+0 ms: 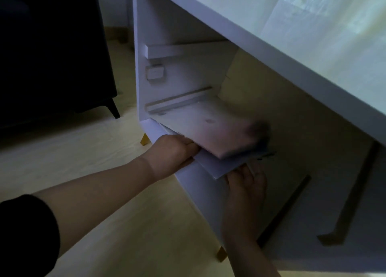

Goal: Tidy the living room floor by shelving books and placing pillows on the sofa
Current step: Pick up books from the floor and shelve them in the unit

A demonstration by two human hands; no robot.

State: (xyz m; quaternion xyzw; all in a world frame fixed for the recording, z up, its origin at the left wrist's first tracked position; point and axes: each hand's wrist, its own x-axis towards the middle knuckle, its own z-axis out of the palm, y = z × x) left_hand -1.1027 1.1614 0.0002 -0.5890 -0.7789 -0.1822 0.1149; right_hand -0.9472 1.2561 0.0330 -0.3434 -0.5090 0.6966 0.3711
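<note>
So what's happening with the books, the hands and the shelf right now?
books: two stacked flat, partway inside, blurred.
left hand: grips the books' near edge.
right hand: fingers straight, supporting the books underneath.
white shelf unit: upright, open front.

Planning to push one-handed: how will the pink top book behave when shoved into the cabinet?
The pink book looks flat and unsagging, so probably stiff enough to push. It lies on the white book, so it may slide separately. The left hand and right hand both steady the pair; one alone might skew it.
</note>
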